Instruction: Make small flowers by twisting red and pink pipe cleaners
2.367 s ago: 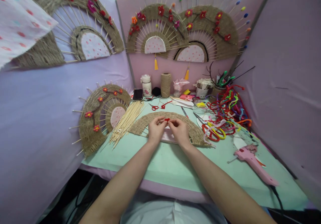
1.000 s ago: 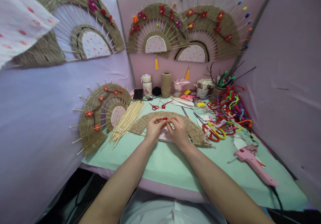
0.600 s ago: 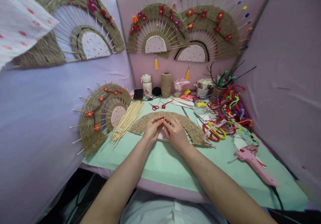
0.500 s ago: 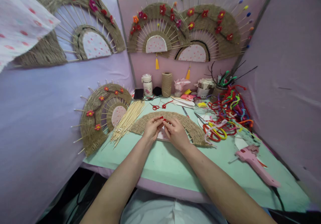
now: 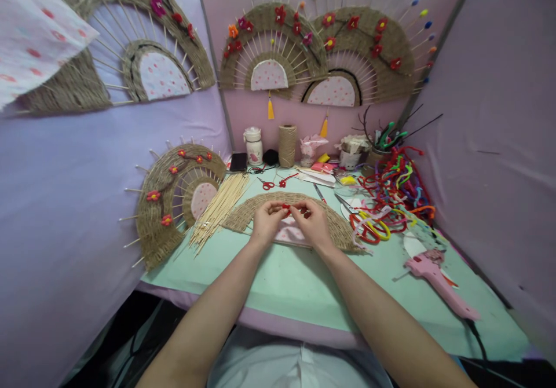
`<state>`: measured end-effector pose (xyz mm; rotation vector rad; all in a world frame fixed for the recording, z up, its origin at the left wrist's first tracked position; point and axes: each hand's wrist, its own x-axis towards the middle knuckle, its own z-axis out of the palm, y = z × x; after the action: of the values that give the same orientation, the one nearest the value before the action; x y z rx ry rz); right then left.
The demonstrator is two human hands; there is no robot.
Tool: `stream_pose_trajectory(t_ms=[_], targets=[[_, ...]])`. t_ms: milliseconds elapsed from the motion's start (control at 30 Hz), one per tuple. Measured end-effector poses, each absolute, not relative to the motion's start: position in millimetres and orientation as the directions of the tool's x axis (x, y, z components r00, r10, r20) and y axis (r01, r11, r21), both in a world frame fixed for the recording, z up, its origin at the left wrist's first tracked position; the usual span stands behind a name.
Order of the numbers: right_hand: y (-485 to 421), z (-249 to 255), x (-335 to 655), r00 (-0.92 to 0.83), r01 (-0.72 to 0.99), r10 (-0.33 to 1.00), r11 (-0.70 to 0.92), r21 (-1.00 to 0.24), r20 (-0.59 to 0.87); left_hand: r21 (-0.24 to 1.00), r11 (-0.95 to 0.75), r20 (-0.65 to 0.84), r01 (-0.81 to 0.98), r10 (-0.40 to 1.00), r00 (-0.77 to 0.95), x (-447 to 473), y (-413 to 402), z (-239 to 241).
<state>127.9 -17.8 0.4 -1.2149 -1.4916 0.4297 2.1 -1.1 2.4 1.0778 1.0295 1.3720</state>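
Note:
Between the fingertips of both hands is a small red pipe-cleaner piece (image 5: 285, 207), partly covered by the fingers. My left hand (image 5: 268, 221) pinches it from the left, and my right hand (image 5: 311, 221) pinches it from the right. Under the hands lies a half-round fan of woven twine (image 5: 247, 208) with a dotted cloth centre (image 5: 290, 233), flat on the table. Just behind the fan rest a red pipe-cleaner flower (image 5: 282, 183) and small red-handled scissors (image 5: 267, 185).
Thin wooden sticks (image 5: 221, 211) lie left of the fan, near a finished fan (image 5: 150, 231). To the right are large scissors (image 5: 362, 226), a heap of pipe cleaners (image 5: 403, 185) and a pink glue gun (image 5: 441, 284) with a cord. A twine spool (image 5: 287, 146) and a white bottle (image 5: 253, 146) stand behind.
My hands have moved slightly apart, and my right hand has turned, its fingers now arched. More of the fan's cloth centre shows between the wrists. The red piece stays held.

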Motion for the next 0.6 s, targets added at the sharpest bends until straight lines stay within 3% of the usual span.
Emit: stream_pose_trajectory(t_ms=[100, 233, 400, 600], targets=[[-16.1, 0.3, 130.4, 0.122, 0.418, 0.882, 0.37, -0.83, 0.455, 0.988, -0.12, 0.116, -0.097, 0.992, -0.048, 3.1, -0.5, 1.0], [-12.5, -1.6, 133.1, 0.091, 0.341, 0.938, 0.287, -0.895, 0.335, 0.989, -0.128, 0.126, -0.072, 0.992, -0.03, 2.7, 0.5, -1.9], [-10.7, 2.5, 137.8, 0.003, 0.255, 0.976, 0.208, -0.944, 0.216, 0.983, -0.049, 0.053, -0.176, 0.999, 0.015, 1.4, -2.7, 0.1], [-11.8, 10.5, 148.2, -0.14, 0.222, 0.969, 0.233, -0.947, 0.205, 0.926, 0.1, -0.047, -0.363, 0.987, 0.152, -2.8, -6.2, 8.0]])
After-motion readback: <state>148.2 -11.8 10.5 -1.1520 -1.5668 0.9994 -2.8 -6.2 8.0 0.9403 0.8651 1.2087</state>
